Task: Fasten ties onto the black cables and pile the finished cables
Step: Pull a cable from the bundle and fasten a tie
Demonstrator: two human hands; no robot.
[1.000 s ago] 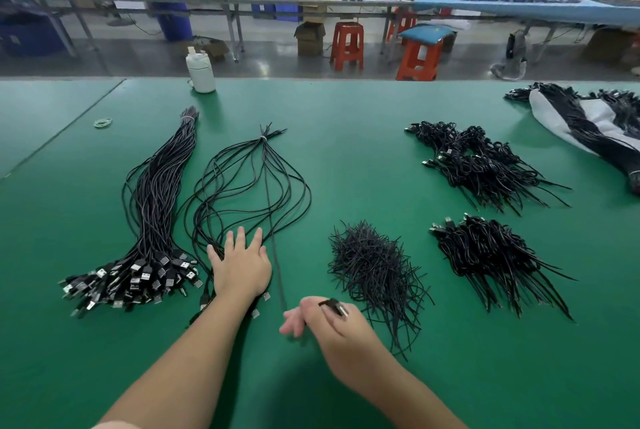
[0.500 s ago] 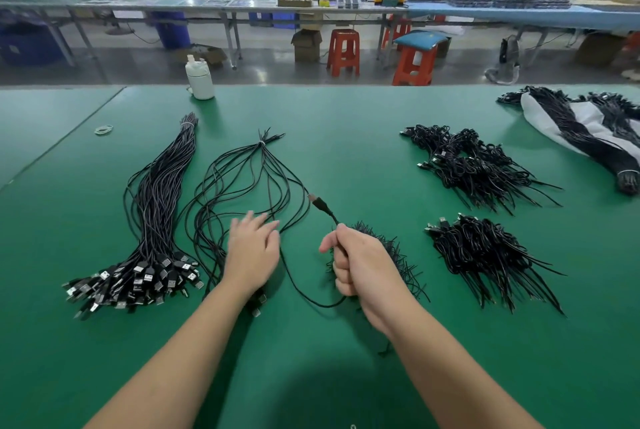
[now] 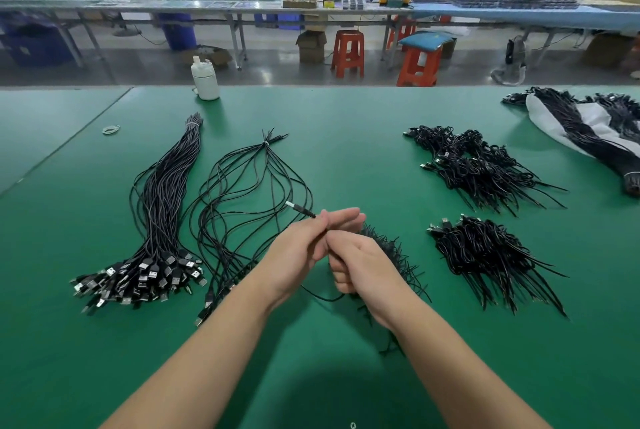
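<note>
Black cable (image 3: 300,210), a single thin one with a metal-tipped plug, sits at the centre of the frame, held up off the green table mat (image 3: 346,158). I see both of the person's bare hands meeting there. The left hand (image 3: 298,252) comes in from the lower left and pinches the cable just behind the plug, which sticks out toward the upper left. The right hand (image 3: 360,266) comes in from the lower right, touching the left, with its fingers curled in; they appear to close on the same cable, though I cannot see the exact contact. A loop of the cable hangs below the two hands.

Just behind the right hand, partly hidden by it, lies a loose heap of short black ties (image 3: 398,252). Left of centre, a sparse bundle of long black cables (image 3: 249,193) is bound at its far end and fans out toward the near edge. Further left lies a thick bundle of black cables (image 3: 162,207), also bound at its far end, with its silver USB plugs spread out at the lower left.

On the right are two piles of coiled black cables: a nearer pile (image 3: 485,252) and a farther pile (image 3: 478,165). In the upper right corner, more black cables lie across a white plastic bag (image 3: 592,123). A white plastic bottle (image 3: 205,80) stands at the far edge of the table, upper left, and a pale rubber band (image 3: 111,129) lies near it, further left.
</note>
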